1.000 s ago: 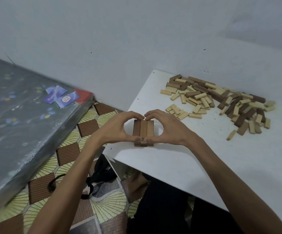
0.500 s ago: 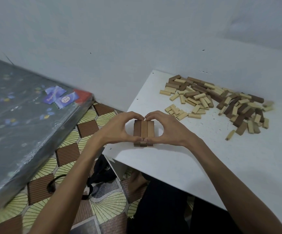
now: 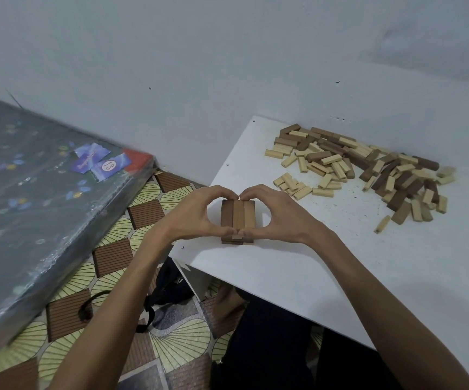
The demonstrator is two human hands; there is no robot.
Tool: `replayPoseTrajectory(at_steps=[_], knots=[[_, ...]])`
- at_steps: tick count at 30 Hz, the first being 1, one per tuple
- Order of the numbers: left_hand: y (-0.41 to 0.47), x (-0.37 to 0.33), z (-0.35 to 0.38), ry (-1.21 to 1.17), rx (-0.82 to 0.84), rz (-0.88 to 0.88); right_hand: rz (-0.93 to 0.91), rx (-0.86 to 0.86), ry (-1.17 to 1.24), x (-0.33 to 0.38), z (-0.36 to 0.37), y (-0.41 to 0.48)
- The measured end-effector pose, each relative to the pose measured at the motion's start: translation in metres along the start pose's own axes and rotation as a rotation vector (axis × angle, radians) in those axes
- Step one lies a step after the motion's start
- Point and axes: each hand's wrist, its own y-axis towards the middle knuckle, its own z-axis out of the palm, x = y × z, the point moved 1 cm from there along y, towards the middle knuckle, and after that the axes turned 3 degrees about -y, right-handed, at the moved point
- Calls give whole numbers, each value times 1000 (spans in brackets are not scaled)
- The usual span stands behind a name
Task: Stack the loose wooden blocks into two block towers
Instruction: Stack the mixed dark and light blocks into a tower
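Near front-left corner of white surface (image 3: 283, 277): low stack (image 3: 238, 216); top layer of three brown blocks side by side, long axes running away from the viewer; at least one more layer beneath, exact count not readable.

Left hand (image 3: 191, 218) curled round left side of stack, right hand (image 3: 281, 218) curled round right side; index fingertips touching at far end, thumbs touching at near end; both grasping, ring closed about the top layer.

Loose pile (image 3: 368, 170) of pale and dark blocks well apart from stack, toward far right of surface by the wall; one stray pale block (image 3: 382, 224) just off its near edge.

Step in hand, by judgement: squaring the layers before adding more.

To do well:
- press evenly from both sides and both ends, to prevent skew;
- keep pressure light and level, never down on one edge;
- check near face for flush ends; paler end there apparently slightly out of line;
- release both hands together, straight outward, without dragging top blocks.

Risk: stack close to surface edge; avoid nudging toward it.

Progress, by judgement: early; first tower barely begun, second not begun, most blocks in loose pile.
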Motion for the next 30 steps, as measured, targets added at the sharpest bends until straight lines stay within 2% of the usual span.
replayPoseTrajectory(at_steps=[22, 30], knots=[[-3, 2, 2, -29, 13, -30, 30, 14, -3, -3, 4, -1], [-9, 5, 1, -27, 12, -45, 67, 84, -13, -3, 1, -7]])
